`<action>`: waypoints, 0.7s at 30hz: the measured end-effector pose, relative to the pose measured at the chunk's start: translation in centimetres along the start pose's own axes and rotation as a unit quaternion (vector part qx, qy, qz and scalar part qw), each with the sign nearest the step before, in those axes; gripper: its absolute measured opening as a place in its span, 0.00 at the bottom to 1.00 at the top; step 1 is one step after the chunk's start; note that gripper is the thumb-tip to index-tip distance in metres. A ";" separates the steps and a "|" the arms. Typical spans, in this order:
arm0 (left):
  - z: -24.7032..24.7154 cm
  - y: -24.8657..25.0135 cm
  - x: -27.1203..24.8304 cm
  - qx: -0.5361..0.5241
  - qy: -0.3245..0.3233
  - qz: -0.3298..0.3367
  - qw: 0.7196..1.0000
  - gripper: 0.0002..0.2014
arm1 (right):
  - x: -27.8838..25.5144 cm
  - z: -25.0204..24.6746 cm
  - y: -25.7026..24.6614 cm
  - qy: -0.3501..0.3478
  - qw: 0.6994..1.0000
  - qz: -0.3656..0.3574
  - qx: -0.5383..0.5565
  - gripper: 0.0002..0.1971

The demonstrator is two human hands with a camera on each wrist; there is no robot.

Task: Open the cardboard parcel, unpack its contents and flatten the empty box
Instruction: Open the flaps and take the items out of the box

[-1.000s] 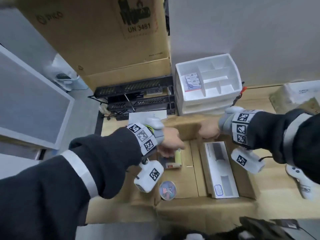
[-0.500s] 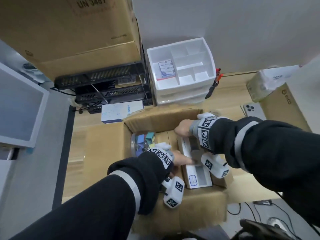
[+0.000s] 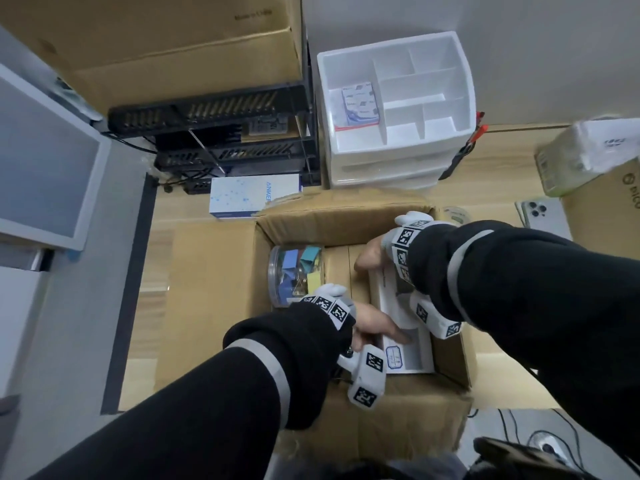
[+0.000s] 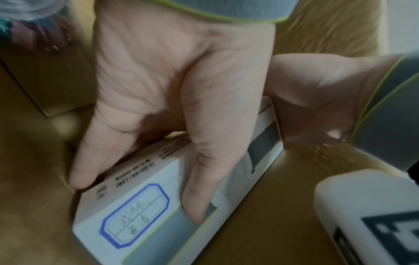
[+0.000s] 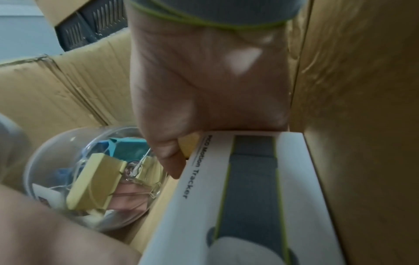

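**Both hands on the tracker box, lift not yet begun**

The open brown cardboard parcel sits on the light wooden table, flaps out. Inside it, vs. the parcel's right wall, the long white retail carton w/ grey strap print lies flat, touching or just beside that wall. The clear round plastic tub of coloured binder clips lies on its side by the parcel's left wall, near the carton but apart from it.

Left hand grips the carton's near end: thumb on top, other fingers curled down the side, i.e. pinching it. Right hand is at the far end, towards the parcel's back wall; thumb bears on the carton's edge, the rest of its fingers are hidden behind the end, so I can't tell how they lie.

Risks, as I judge them: carton fits snug to the right wall, so a skewed lift could jam a corner on the cardboard. Uneven pull btwn the two hands may tip it & it could slip back in. The left arm passes close over the tub, so it could knock it rolling.
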State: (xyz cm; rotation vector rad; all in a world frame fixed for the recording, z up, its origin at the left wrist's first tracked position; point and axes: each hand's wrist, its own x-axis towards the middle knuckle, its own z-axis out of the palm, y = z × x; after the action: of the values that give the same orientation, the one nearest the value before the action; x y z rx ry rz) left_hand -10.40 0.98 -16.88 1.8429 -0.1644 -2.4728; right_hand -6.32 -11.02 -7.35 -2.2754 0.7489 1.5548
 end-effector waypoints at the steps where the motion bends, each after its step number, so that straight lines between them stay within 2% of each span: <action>1: 0.1 -0.1 -0.2 -0.010 0.001 0.004 1.000 0.60 | -0.3 0.0 -0.1 -0.003 1.000 -0.007 0.012 0.24; 3: 0.2 0.1 -2.0 -0.026 0.013 0.024 0.999 0.57 | 0.0 -0.1 -0.3 -0.012 0.999 -0.017 0.040 0.22; 6: -0.1 0.4 -4.5 -0.060 0.044 0.062 0.995 0.37 | -0.1 -0.4 -0.3 -0.035 0.994 -0.026 0.104 0.29; 10: -1.6 0.6 -6.0 -0.062 0.095 0.085 0.990 0.28 | -1.1 -0.9 0.3 -0.048 0.980 -0.026 0.192 0.29; 13: -2.4 0.7 -6.2 -0.077 0.104 0.093 0.987 0.20 | -1.4 -1.0 0.8 -0.004 0.970 -0.015 0.242 0.28; 15: -2.5 0.6 -6.4 -0.084 0.102 0.088 0.987 0.22 | -1.8 -0.9 0.7 0.034 0.969 0.002 0.244 0.27; 17: -2.3 0.5 -6.2 -0.094 0.103 0.082 0.987 0.32 | -1.7 -0.7 0.6 0.052 0.965 0.002 0.258 0.27; 19: -2.2 0.4 -5.8 -0.109 0.122 0.089 0.983 0.39 | -1.9 -0.6 0.4 0.053 0.955 -0.002 0.291 0.26; 21: -2.4 0.4 -5.4 -0.121 0.143 0.095 0.978 0.41 | -1.7 -0.6 0.4 0.048 0.944 -0.012 0.325 0.26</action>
State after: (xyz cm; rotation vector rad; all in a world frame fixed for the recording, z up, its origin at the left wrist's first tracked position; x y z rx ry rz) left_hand -6.54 1.07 -12.43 1.9459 -0.0221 -1.9788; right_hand -6.53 -11.24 -5.53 -1.8534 1.0652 0.9802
